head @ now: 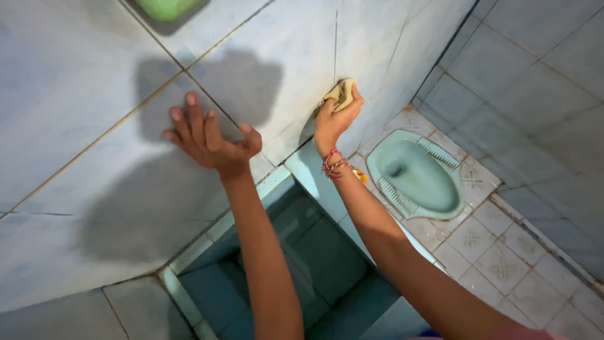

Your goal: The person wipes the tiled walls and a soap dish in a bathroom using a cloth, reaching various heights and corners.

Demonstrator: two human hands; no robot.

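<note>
My right hand (335,119) grips a yellowish scrub pad (340,93) and presses it against the pale blue tiled wall (283,69), close to a vertical grout line. Red thread bands circle that wrist. My left hand (209,138) lies flat on the same wall further left, fingers spread, holding nothing. Both hands cast dark shadows on the tiles.
A tiled water tank (314,264) with a pale rim sits below my arms. A light green squat toilet pan (416,175) is set in the patterned floor (503,264) to the right. A green object (165,7) hangs at the top edge.
</note>
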